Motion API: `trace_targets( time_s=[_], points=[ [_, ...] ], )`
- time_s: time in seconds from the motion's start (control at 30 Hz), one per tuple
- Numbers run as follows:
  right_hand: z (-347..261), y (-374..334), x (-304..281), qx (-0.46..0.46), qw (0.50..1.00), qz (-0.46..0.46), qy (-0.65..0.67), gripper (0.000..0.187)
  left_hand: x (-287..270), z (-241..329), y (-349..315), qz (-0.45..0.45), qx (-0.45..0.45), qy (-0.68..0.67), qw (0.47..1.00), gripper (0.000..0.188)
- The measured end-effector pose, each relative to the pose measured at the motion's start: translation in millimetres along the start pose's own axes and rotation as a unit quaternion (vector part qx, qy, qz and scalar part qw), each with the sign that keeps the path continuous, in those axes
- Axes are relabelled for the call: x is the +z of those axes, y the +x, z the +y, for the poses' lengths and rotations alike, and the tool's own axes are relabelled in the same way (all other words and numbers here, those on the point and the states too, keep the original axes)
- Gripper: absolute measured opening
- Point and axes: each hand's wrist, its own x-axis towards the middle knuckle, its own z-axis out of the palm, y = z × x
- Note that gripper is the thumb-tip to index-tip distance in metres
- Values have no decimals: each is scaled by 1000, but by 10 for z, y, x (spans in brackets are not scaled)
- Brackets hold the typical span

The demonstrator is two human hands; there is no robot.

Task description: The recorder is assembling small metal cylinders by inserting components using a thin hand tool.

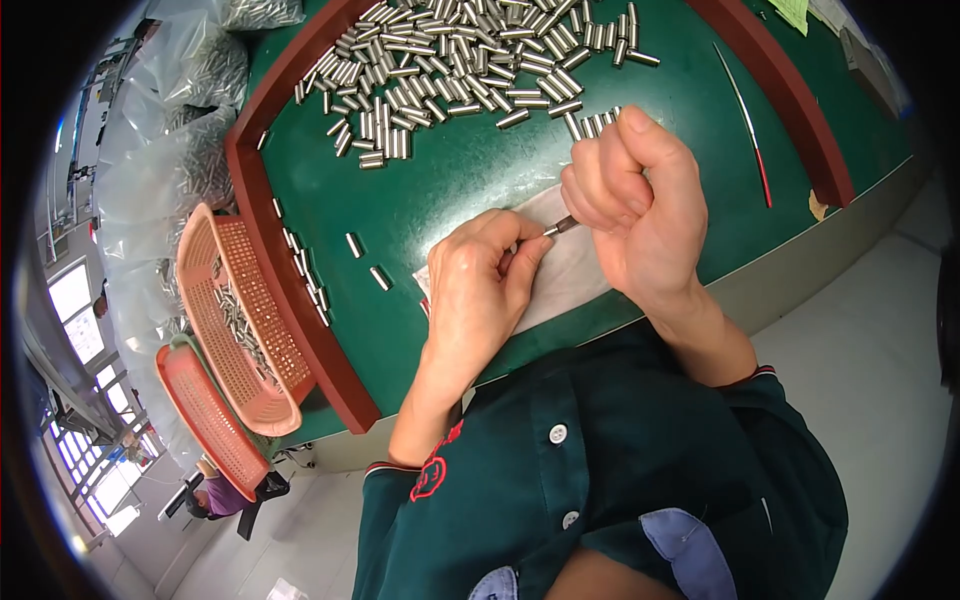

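Over a pale cloth (pixel 575 285), my left hand (pixel 468 285) pinches what looks like a small shiny metal cylinder (pixel 549 232) between thumb and fingertips; most of it is hidden. My right hand (pixel 645 205) is closed around a thin dark-shafted tool (pixel 566 224), which meets the shiny end at my left fingertips. The rest of the tool is covered by my fingers. A short row of metal cylinders (pixel 590 126) lies just beyond my right hand. Further back, a large heap of similar cylinders (pixel 450 65) spreads over the green tabletop (pixel 440 185).
Dark red raised edging (pixel 290 260) borders the table, with several cylinders along its left side. Two loose cylinders (pixel 380 278) lie nearby. A thin red-handled tool (pixel 762 175) rests at right. Pink baskets (pixel 275 330) and clear bags of metal parts (pixel 205 150) stand left.
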Motion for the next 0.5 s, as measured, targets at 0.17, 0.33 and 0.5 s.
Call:
trace_targets(
  time_s=[0.17, 0.33, 0.5],
  points=[
    [4, 0, 33, -20, 999, -19, -46, 42, 3, 1, 3, 1, -14, -13, 1000, 9],
    [18, -9, 44, -28, 998, -13, -60, 42, 29, -28, -7, 4, -7, -18, 1000, 8],
    [32, -36, 49, -35, 994, -22, -102, 42, 37, -18, -7, 11, -19, -43, 999, 8]
  ],
)
